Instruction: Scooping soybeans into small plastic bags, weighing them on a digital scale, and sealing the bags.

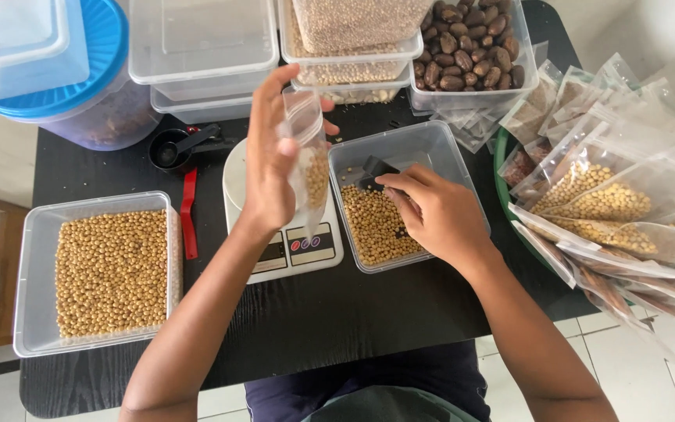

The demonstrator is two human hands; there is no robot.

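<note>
- A clear tub of soybeans stood at the table's left edge.
- The left hand gripped a small clear pouch, partly filled with beans, upright above the white kitchen scale.
- The right hand was closed on what appeared to be a black scoop inside the middle bean container.
- Filled pouches lay piled at the right.

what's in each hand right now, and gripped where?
Left hand: small clear bag, part-filled with soybeans, held by its upper side. Right hand: black scoop by its handle, inside the clear tub of soybeans.
</note>
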